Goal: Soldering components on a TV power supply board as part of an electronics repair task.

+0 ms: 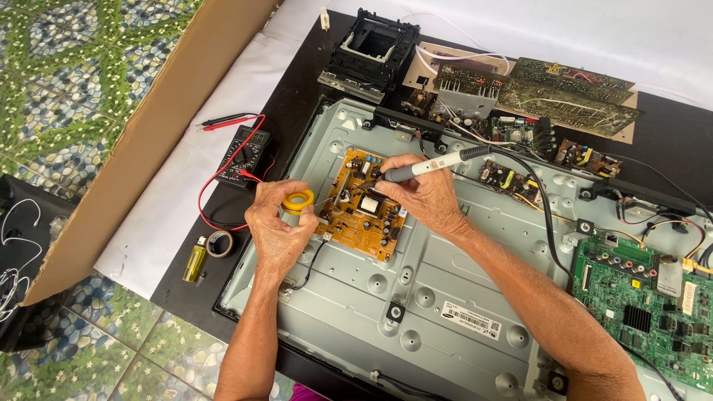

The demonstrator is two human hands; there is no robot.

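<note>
The soldering iron [434, 165] in the right hand [425, 197] has a matt grey and white plastic handle. The left hand [276, 232] holds a glossy yellow plastic spool [298, 201]. The orange circuit board [363, 205] looks matt, the chassis [349, 297] is dull stamped sheet metal, the cardboard sheet [148, 119] is rough brown, and the lighter [196, 260] is clear glossy plastic.

black table [297, 89] | white cloth [186, 171], multimeter [245, 152], lighter [194, 261], tape roll [220, 243]
</note>
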